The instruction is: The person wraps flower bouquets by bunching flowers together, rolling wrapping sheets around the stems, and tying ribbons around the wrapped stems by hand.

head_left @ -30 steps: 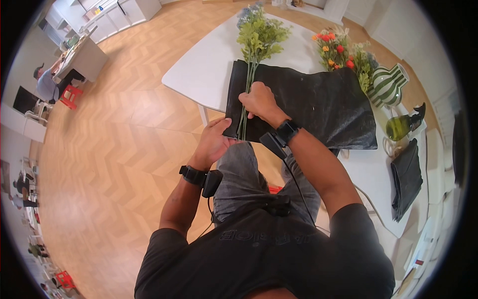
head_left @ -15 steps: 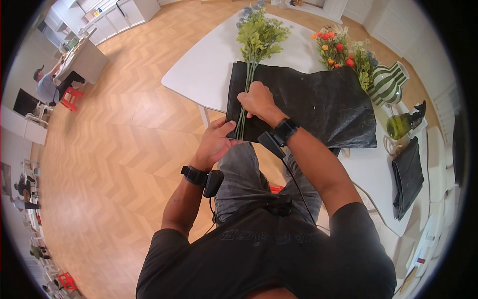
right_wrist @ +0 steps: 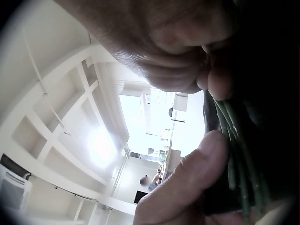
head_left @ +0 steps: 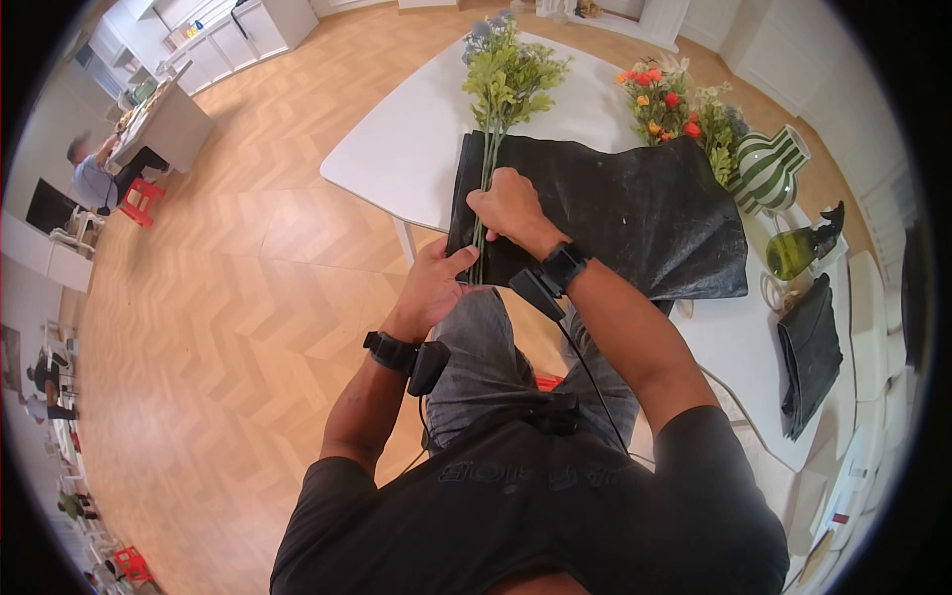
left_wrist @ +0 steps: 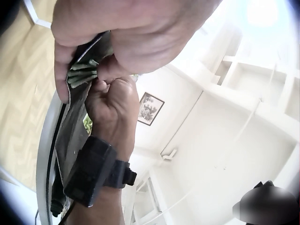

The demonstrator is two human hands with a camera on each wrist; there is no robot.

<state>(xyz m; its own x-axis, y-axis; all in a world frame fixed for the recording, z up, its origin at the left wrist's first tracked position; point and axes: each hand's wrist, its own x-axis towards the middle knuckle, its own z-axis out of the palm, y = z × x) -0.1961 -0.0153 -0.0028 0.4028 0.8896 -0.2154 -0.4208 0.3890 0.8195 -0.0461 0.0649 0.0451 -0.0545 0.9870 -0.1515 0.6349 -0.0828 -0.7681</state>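
Observation:
A bunch of leafy green stems with blue flowers point(head_left: 511, 84) lies across the left end of a black sheet point(head_left: 625, 213). The right hand point(head_left: 514, 210) grips the stems midway, knuckles up. Nearer the body, the left hand point(head_left: 433, 283) has its thumb over the lower stems and its fingers under the sheet's edge. In the left wrist view the cut stem ends point(left_wrist: 82, 75) show between the left thumb and fingers, with the sheet folded beside them. The right wrist view shows the stems point(right_wrist: 239, 154) running from the right hand down past the left thumb.
Orange and red flowers point(head_left: 659, 99) lie behind the sheet on the white table point(head_left: 397, 129). At the right are a green-striped vase point(head_left: 769, 171), a green bottle point(head_left: 790, 254) and a folded black piece point(head_left: 811, 352). A seated person point(head_left: 91, 178) is far left.
The left thumb has moved from the sheet beside the stems onto the stems. Stems and right hand have shifted slightly left, and the bunch stands more upright in view.

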